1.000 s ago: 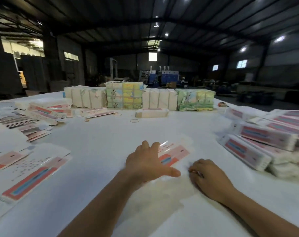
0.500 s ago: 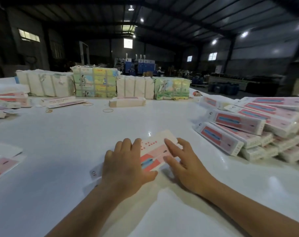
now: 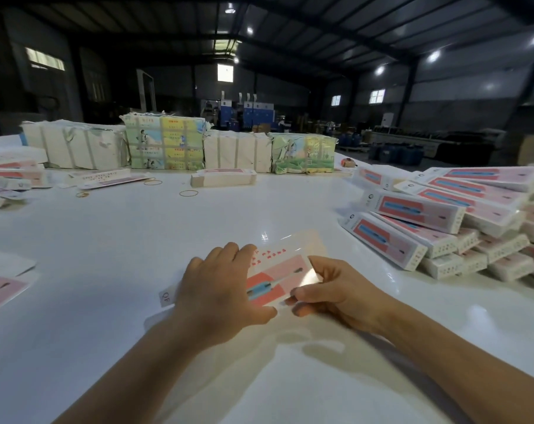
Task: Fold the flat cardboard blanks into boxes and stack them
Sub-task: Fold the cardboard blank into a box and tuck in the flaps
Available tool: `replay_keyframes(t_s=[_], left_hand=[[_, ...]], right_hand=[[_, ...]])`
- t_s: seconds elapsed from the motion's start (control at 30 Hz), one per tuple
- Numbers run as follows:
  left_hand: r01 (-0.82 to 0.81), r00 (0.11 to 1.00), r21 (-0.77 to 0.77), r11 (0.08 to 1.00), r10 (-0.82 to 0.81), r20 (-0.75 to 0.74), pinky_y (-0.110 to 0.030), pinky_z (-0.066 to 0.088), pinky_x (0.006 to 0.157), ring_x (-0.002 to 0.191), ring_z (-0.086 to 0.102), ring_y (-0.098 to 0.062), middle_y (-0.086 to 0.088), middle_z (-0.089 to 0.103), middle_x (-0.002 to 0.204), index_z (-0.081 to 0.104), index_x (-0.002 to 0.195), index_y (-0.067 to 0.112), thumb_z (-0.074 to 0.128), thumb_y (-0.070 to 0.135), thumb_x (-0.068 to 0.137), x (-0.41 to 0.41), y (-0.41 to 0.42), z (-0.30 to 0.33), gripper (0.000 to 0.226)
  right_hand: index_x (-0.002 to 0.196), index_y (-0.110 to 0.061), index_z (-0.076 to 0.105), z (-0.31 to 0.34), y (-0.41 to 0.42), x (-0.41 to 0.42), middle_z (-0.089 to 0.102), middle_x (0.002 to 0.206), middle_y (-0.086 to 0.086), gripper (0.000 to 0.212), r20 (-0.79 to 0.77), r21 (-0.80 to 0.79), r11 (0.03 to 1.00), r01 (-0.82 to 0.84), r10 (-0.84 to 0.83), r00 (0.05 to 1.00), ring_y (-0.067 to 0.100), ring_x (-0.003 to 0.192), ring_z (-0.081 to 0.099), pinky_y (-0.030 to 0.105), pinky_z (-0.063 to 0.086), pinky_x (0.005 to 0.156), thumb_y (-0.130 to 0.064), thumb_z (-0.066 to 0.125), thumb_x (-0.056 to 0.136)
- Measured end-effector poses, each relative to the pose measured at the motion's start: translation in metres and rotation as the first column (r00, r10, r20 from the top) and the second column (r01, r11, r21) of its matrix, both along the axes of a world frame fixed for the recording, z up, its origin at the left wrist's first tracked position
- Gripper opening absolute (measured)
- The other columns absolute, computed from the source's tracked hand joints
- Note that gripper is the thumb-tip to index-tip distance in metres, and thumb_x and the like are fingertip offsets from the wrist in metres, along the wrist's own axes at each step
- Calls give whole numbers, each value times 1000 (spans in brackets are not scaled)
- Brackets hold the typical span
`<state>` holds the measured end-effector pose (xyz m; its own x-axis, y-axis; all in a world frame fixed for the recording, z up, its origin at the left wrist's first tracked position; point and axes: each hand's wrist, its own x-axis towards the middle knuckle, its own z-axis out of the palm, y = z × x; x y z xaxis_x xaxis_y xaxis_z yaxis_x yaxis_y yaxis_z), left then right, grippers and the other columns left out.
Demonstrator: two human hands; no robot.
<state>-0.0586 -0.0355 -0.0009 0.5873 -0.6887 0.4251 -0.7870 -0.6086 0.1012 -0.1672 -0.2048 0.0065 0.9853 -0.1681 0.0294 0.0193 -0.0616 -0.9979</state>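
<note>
Many boxes (image 3: 443, 228) stacked at table's (image 3: 259, 209) right edge; more blanks left.
Left hand (image 3: 219, 289) presses blank (image 3: 285, 270) flat, fingers spread; right hand (image 3: 336, 289) pinches its edge.

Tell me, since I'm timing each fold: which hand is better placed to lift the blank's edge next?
Right hand, probably: it pinches the cardboard blank at its near right edge, while the left hand rests on top, pinning it.
</note>
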Motion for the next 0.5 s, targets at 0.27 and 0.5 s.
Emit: replay_keyframes(t_s=[0.27, 0.5], left_hand=[[28, 964, -17, 999, -32, -264, -29, 52, 69, 77, 56, -6, 15, 58, 92, 47, 98, 36, 60, 71, 58, 10, 7, 18, 55], [-31, 954, -30, 999, 21, -300, -21, 41, 59, 74, 56, -7, 17, 50, 91, 40, 99, 35, 53, 74, 74, 12, 3, 11, 48]], right_hand=[[59, -19, 72, 0, 2, 1, 67, 63, 6, 28, 173, -171, 964, 202, -172, 970, 13, 50, 53, 25, 48, 53, -8, 66, 84], [96, -19, 61, -5, 1, 6, 62, 68, 6, 12, 242, -73, 787, 612, -582, 777, 9, 50, 51, 18, 45, 47, -24, 68, 86]])
